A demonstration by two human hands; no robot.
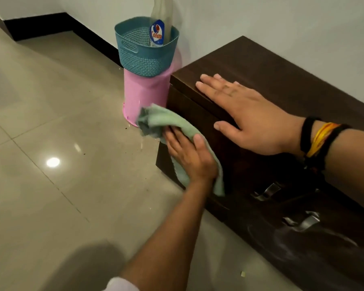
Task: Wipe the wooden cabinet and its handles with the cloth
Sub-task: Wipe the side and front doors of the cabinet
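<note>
dark brown cabinet (271, 80), mint-green cloth (166, 120), pink bin (145, 95), teal perforated basket (147, 59)

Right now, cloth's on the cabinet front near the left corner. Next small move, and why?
Probably slide the left hand and the green cloth rightward along the cabinet front toward the nearer metal handle. The cloth sits at the front's left edge, both handles lie to its right with whitish smears near the second handle, and the right hand rests flat on the top, steadying.
</note>
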